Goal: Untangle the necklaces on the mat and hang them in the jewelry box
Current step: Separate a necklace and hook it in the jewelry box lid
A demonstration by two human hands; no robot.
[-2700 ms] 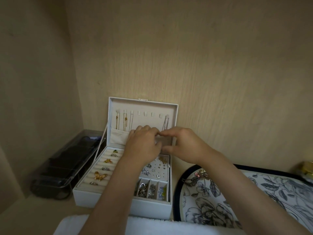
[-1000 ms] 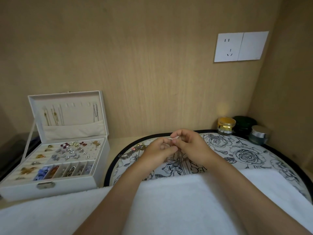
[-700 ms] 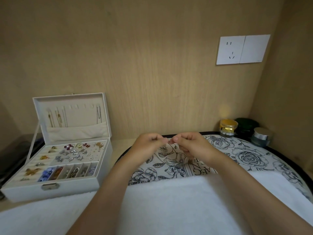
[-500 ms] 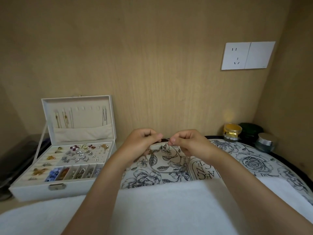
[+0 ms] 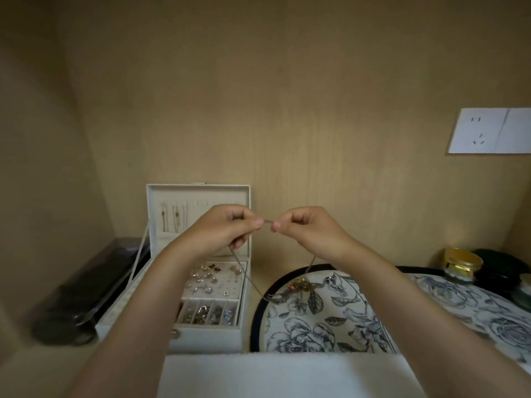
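Note:
My left hand [image 5: 227,229] and my right hand [image 5: 309,231] are raised side by side and pinch the two ends of a thin silver necklace [image 5: 249,278]. Its chain hangs from both hands in a loop down to the left rim of the floral mat [image 5: 330,320], where a small heap of jewelry [image 5: 300,285] lies. The white jewelry box [image 5: 201,337] stands open to the left of the mat. Several chains [image 5: 173,221] hang on hooks inside its upright lid, partly hidden behind my left hand.
A dark clear-lidded case [image 5: 86,297] lies left of the box. A gold-lidded jar [image 5: 462,264] and dark jars [image 5: 501,270] stand at the back right. A white towel [image 5: 287,374] covers the near edge. A wall socket [image 5: 490,130] is upper right.
Both hands have lifted the necklace off the mat and moved left toward the open box lid; the view has swung left with them. The chain now hangs in a loop.

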